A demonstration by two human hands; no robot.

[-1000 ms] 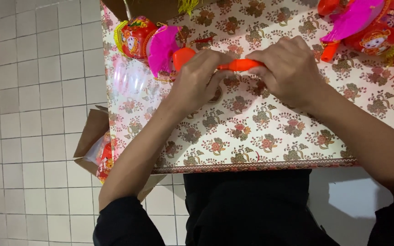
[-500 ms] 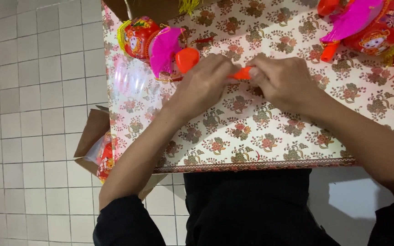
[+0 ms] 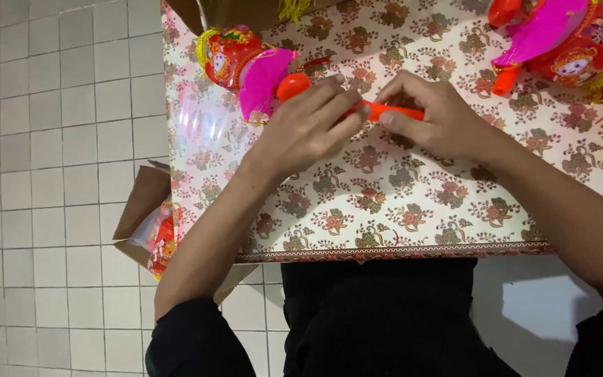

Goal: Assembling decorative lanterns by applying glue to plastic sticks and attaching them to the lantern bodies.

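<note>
Your left hand (image 3: pixel 308 129) and right hand (image 3: pixel 430 119) both pinching a thin orange plastic stick (image 3: pixel 392 110) over the flowery tablecloth (image 3: pixel 385 202), its middle hidden by fingers, brown cardboard box (image 3: pixel 144 209) on the floor, partly cut off by the table.

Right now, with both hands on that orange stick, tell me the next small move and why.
Probably press the orange stick a little further toward the red and pink lantern toy. The left hand pinches it near the round orange knob, the right hand grips its other end, and the toy lies just beyond the knob.
</note>
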